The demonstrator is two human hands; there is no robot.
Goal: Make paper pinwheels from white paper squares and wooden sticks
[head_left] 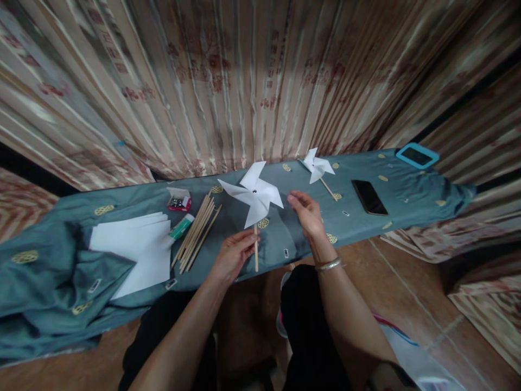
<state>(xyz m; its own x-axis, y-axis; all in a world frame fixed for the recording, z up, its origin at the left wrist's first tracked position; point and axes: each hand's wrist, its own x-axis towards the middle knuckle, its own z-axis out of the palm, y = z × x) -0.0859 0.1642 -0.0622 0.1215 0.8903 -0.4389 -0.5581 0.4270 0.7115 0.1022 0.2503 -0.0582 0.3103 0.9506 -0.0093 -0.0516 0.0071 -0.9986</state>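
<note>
A white paper pinwheel (pixel 259 196) with a dark pin at its centre stands upright on a wooden stick. My left hand (pixel 235 251) pinches that stick a little below the blades. Just right of the blades is my right hand (pixel 306 210), apart from the paper, its fingers curled with thumb and forefinger close together. Whether anything small sits between those fingertips I cannot make out. Farther back on the right, a second white pinwheel (pixel 316 165) lies on the cloth with its stick toward me.
A blue-grey cloth (pixel 293 244) covers the long narrow table. Left are white paper sheets (pixel 142 250), a green glue stick (pixel 181 227), several wooden sticks (pixel 197 231) and an open red box of pins (pixel 179 201). Right lie a phone (pixel 369 197) and a blue-framed device (pixel 417 156). Curtains (pixel 244 81) hang behind.
</note>
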